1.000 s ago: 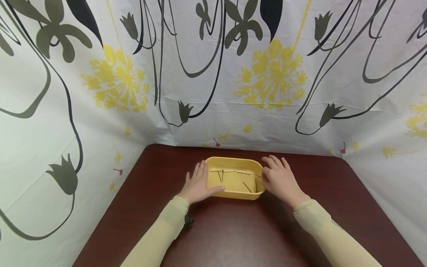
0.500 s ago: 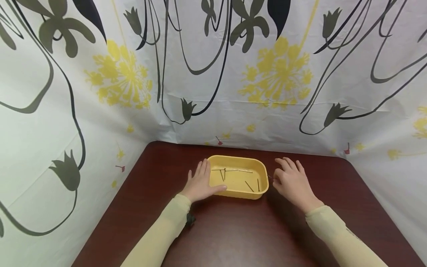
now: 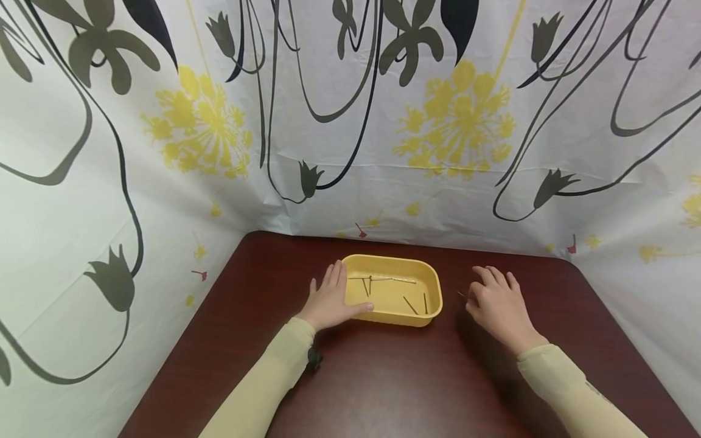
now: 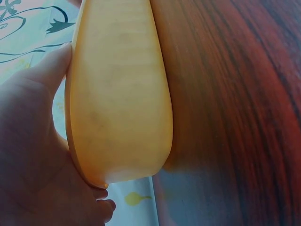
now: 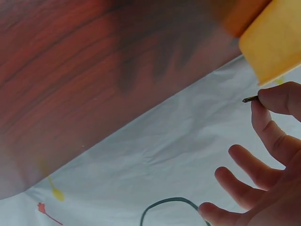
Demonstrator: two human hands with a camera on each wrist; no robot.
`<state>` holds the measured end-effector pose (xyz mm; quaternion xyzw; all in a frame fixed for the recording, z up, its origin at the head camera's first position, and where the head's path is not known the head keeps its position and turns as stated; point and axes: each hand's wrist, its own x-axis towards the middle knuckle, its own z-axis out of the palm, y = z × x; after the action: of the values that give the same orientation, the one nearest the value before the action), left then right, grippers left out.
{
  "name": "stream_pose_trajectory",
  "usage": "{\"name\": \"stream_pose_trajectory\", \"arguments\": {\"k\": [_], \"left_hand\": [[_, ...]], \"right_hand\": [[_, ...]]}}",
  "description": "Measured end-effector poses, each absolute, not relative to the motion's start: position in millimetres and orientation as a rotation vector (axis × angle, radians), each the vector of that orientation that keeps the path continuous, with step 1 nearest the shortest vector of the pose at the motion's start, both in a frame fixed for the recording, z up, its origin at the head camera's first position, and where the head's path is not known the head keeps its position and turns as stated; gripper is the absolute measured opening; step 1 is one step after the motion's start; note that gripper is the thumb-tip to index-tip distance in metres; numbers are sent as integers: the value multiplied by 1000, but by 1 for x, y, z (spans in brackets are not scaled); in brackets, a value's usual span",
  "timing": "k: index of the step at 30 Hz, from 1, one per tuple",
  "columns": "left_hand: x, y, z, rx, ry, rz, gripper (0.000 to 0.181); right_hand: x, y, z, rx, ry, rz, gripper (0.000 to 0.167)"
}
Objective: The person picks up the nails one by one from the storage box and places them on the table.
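Note:
A yellow tray [image 3: 392,317] stands on the table with several thin dark nails [image 3: 410,305] lying in it. At its left end rests my left hand [image 3: 330,302], fingers straight along the side and thumb over the near rim; the left wrist view shows this hand [image 4: 35,141] against the tray wall [image 4: 120,103]. My right hand [image 3: 501,307] is held to the right of the tray, apart from it. In the right wrist view, thumb and forefinger of that hand [image 5: 270,165] pinch a small nail [image 5: 250,99], its pointed tip sticking out.
The dark red table [image 3: 372,377] reaches back to a patterned white cloth [image 3: 339,213], which also hangs at both sides. A small dark object [image 3: 314,359] shows beside the left sleeve.
My right hand has moved from the tray's right end out to the right, with a nail between its fingers. My left hand has stayed at the tray's left end.

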<state>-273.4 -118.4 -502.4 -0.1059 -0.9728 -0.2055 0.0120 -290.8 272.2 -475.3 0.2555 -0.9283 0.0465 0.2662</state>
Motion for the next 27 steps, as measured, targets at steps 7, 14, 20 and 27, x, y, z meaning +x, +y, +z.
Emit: {"name": "stream_pose_trajectory", "arguments": {"k": [7,14,20,27], "left_hand": [[-273,-118,-503,-321,-3047,-644,129],[-271,-118,-498,-324,-3049,-640,127],[-271,-118,-500,-324,-3051,-631,128],[-271,-118,-501,-314,-3048,-626,128]], "right_hand": [[-291,284,-487,660,-2551,116,21],[-291,295,-496,636,-2605,89,23],[-289,302,-502,628,-2635,75,25],[-286,306,-509,618,-2677,76,25]]}}
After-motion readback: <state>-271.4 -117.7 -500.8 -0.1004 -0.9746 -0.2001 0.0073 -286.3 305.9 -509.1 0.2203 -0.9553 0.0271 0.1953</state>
